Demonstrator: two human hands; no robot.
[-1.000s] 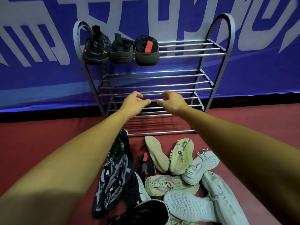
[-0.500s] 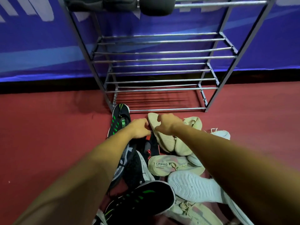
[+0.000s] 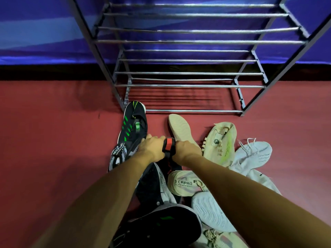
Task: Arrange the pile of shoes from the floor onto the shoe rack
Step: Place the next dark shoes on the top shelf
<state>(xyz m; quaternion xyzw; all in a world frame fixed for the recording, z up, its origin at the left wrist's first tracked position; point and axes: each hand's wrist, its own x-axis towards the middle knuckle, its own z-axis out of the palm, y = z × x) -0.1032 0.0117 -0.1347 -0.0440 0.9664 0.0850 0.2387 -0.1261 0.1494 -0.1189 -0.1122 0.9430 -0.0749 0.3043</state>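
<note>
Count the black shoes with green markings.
2. The far green-marked shoe lies beside the rack at its front-left leg; the near green-marked shoe at the pile's near end. Others may be hidden.

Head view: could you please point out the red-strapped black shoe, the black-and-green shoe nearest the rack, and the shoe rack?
red-strapped black shoe [image 3: 169,144], head view, on its red strap.
black-and-green shoe [image 3: 134,122], head view, on its upper beside the green tab.
shoe rack [image 3: 193,111], head view, on its lowest front bar.
</note>
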